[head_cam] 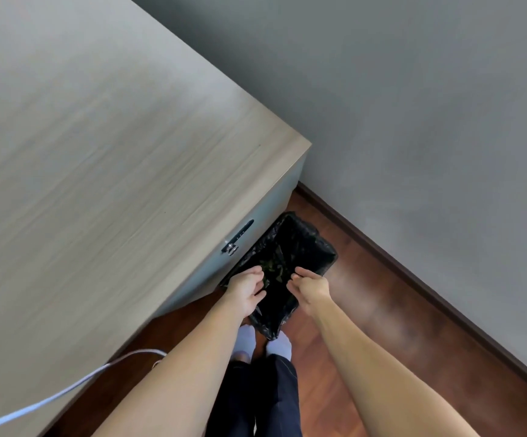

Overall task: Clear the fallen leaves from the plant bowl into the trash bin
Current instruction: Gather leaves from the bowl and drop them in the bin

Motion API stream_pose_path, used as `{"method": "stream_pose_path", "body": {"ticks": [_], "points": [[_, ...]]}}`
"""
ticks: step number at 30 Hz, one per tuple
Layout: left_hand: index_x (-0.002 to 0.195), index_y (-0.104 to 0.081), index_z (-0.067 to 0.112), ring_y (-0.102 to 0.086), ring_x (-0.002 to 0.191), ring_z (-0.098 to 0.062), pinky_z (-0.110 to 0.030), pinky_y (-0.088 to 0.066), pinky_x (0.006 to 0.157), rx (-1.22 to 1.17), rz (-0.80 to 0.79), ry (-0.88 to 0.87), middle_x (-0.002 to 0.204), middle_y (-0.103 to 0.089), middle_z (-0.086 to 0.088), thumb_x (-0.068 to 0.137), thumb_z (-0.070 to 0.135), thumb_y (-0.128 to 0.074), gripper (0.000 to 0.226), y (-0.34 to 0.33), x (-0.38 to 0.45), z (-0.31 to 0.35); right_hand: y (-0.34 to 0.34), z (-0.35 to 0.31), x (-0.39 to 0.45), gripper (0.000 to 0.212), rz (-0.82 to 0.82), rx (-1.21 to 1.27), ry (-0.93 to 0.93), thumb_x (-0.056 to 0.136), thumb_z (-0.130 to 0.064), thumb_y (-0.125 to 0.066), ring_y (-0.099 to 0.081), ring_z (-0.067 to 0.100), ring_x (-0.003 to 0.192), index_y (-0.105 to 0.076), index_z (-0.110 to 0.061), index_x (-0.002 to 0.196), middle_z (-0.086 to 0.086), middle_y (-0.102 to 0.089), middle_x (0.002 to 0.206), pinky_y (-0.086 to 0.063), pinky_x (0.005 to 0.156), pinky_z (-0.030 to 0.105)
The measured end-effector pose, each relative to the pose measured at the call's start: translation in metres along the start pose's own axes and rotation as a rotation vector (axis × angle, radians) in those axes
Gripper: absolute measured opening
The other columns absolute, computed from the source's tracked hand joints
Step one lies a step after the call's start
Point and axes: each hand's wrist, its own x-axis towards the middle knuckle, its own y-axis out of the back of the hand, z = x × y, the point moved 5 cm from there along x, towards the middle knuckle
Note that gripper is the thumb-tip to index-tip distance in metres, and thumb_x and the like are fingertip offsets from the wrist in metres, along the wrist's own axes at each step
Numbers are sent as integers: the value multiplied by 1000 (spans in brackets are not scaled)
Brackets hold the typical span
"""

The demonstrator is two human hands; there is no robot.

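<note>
Trash bin (300, 244): rectangular, lined with a black glossy plastic bag whose crinkled edge folds over the rim. Long axis runs from the lower left near the person's feet up and to the right toward the wall; mouth faces up to the camera. It stands on the floor, tight beside the side of the desk, in the corner between desk and wall.

Leaves (274, 269): a small dark green patch lies at the bottom of the bin, between the two hands as seen from above. Single leaves are too dim against the black liner to count or shape.

Left hand (246, 291): over the bin's desk-side edge, palm turned inward, fingers loosely curled and partly spread. Nothing visible in it.

Right hand (309, 287): over the opposite side of the bin mouth, fingers bent and drawn together toward the thumb, tips pointing at the left hand. Cannot tell whether anything is pinched between them. The hands are near one another but apart.

Surroundings: both bare forearms reach down from the lower frame. White socks (279, 342) just below the bin's near corner, dark trousers (256, 395) below them. Desk (98, 152) light wood-grain top, with a lock and dark handle (237, 237) on its side panel. White cable (67, 392) crosses the desk's lower corner. Floor (382, 326) reddish-brown wood; grey wall (413, 105) with dark skirting.
</note>
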Motion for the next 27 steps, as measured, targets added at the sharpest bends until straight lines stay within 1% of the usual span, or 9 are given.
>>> {"method": "stream_pose_path", "body": {"ticks": [6, 11, 15, 17, 18, 20, 21, 24, 27], "points": [[138, -45, 5, -36, 141, -30, -42, -33, 111, -29, -49, -50, 150, -40, -15, 97, 3, -44, 41, -18, -68, 32, -4, -46, -64, 36, -43, 2, 87, 90, 13, -46, -51, 36, 125, -51, 11, 126, 29, -50, 134, -46, 103, 37], [131, -52, 6, -45, 133, -29, -40, -37, 106, -38, -112, -140, 140, -51, -14, 96, 5, -47, 36, -34, -147, 73, -18, -107, -142, 36, -130, 22, 207, 91, 13, -44, -51, 39, 125, -48, 14, 127, 32, -49, 134, -44, 106, 40], [128, -53, 8, -55, 112, -26, -38, -41, 102, -41, -164, -276, 101, -63, -3, 97, 9, -47, 32, -35, -213, 111, -39, -146, -202, 34, -210, 10, 324, 91, 14, -41, -56, 38, 114, -49, 15, 124, 33, -54, 125, -45, 104, 40], [117, -57, 12, -60, 99, -22, -34, -47, 84, -82, -178, -344, 93, -61, 0, 96, 10, -48, 23, -19, -245, 127, -57, -154, -228, 33, -263, -23, 359, 92, 13, -40, -60, 31, 94, -48, 17, 123, 27, -59, 105, -52, 94, 33], [111, -58, 14, -59, 92, -20, -32, -46, 78, -100, -177, -377, 89, -60, 2, 96, 11, -48, 18, -8, -258, 135, -68, -155, -237, 31, -280, -47, 378, 92, 13, -40, -60, 27, 84, -48, 18, 121, 23, -59, 94, -57, 82, 28], [104, -56, 17, -57, 94, -20, -32, -42, 84, -121, -168, -411, 87, -59, 4, 95, 13, -49, 12, 14, -275, 145, -87, -156, -251, 24, -311, -85, 399, 92, 14, -39, -56, 24, 73, -52, 16, 112, 21, -56, 90, -58, 61, 22], [104, -54, 18, -55, 99, -20, -34, -40, 90, -150, -151, -428, 86, -58, 4, 95, 14, -49, 11, 35, -284, 150, -103, -152, -259, 22, -342, -108, 400, 93, 14, -38, -56, 24, 73, -53, 14, 108, 22, -54, 93, -57, 58, 22], [90, -56, 19, -53, 103, -20, -38, -35, 107, -212, -121, -458, 84, -59, 4, 95, 14, -50, 10, 91, -297, 155, -149, -134, -278, 32, -450, -193, 407, 94, 12, -35, -56, 29, 80, -44, 16, 125, 18, -52, 84, -56, 74, 30], [80, -53, 20, -57, 93, -18, -36, -37, 102, -294, -43, -478, 86, -58, 3, 94, 11, -50, 17, 171, -308, 153, -214, -97, -303, 33, -564, -311, 390, 95, 10, -36, -56, 25, 76, -45, 14, 126, 15, -52, 81, -54, 80, 35]]}}
